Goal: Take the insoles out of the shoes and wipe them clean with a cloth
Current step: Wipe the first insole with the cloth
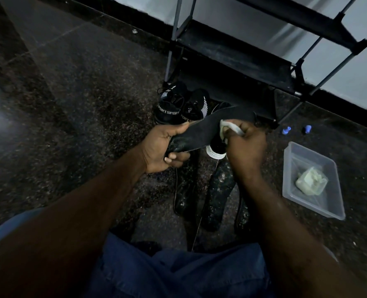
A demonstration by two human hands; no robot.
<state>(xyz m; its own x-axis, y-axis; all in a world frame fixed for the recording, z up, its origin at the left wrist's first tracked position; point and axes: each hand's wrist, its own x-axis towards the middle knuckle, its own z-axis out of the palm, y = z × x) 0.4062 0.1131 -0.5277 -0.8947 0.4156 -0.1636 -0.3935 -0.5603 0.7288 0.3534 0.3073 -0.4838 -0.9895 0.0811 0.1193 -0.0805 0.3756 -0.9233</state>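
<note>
You're looking down at a dark speckled floor (pixel 81 93), with a black shoe rack (pixel 232 52) standing against the wall ahead. A clear plastic tray (pixel 291 153) is lying on the floor to your right, and a pale wad (pixel 311 181) is sitting inside it. A pair of black sneakers (pixel 171 104) is standing at the rack's left foot. A white-soled shoe (pixel 215 151) is showing just under the held insole. Loose insoles (pixel 219 194), at least two and flecked with pale dirt, are lying on the floor between your arms. Your left hand (pixel 163 147) is gripping the black insole (pixel 210 127) at its near end, fingers curled under, holding it up over the shoes. Your right hand (pixel 247 145) is curling round a white cloth (pixel 227 127) and pressing it onto the insole's middle. Two small blue objects (pixel 285 130) are lying beyond the tray; can't tell what they are.
</note>
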